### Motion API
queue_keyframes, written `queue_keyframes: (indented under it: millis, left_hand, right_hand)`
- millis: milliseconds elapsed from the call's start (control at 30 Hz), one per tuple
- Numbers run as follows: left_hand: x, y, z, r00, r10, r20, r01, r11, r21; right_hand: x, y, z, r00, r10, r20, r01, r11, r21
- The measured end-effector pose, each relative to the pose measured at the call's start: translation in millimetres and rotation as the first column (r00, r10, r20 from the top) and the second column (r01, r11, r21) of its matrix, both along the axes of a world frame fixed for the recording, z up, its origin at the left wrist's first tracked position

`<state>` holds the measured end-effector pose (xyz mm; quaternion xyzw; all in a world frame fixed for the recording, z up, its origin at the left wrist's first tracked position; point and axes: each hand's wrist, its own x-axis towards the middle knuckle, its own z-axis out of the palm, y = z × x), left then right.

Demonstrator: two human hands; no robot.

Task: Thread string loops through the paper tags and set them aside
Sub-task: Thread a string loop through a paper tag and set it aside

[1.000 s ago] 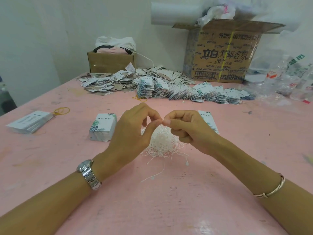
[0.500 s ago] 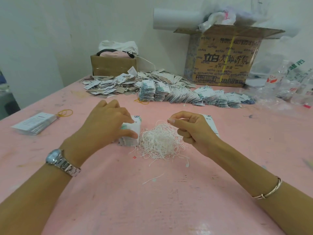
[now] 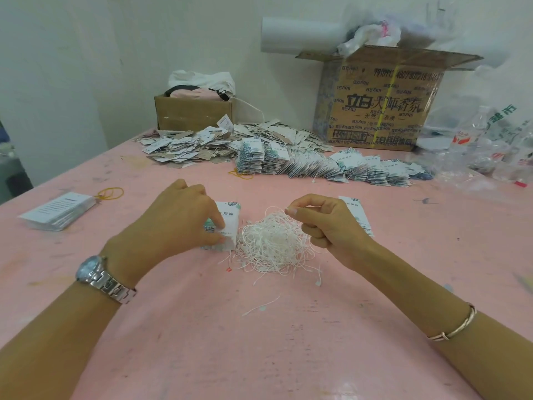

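Centre frame, the left hand (image 3: 173,223), grip closed, pinched the stack's top tag (image 3: 230,217) (light, stiff; probably best peeled by a corner); the right hand (image 3: 328,226) grip pinched limp string (image 3: 274,209) over the tangle (image 3: 271,246).

L hand (image 3: 176,223) curled palm-down, thumb pinching; R hand (image 3: 328,226) raised, thumb+index pinched.
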<state>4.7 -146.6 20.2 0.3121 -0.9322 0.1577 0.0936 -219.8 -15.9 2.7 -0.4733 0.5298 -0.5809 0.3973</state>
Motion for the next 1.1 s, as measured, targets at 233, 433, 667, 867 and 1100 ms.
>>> queue_keyframes:
  millis: [233,433,667,867,1100]
  left_hand:
    - [-6,13,4,0.994,-0.007,0.105,0.028,0.979,-0.200]
    - [-6,11,3,0.995,-0.041,0.086,0.055,0.984,-0.168]
    - [1,8,2,0.997,-0.082,-0.004,0.082,0.996,-0.045]
    - [3,14,10,0.938,-0.265,-0.225,0.210,0.947,-0.241]
    - [-15,37,4,0.744,-0.587,-0.320,0.288,0.713,-0.639]
  right_hand:
    - [-1,0,-2,1.000,0.005,-0.008,-0.005,1.000,0.005]
    - [0,0,-3,1.000,0.013,-0.023,-0.013,1.000,0.011]
    - [0,-1,-5,0.999,0.009,-0.038,-0.008,1.000,0.023]
    - [1,-2,-6,0.999,-0.018,-0.034,0.019,1.000,0.014]
    - [5,0,-4,0.999,0.000,-0.034,-0.002,0.998,-0.055]
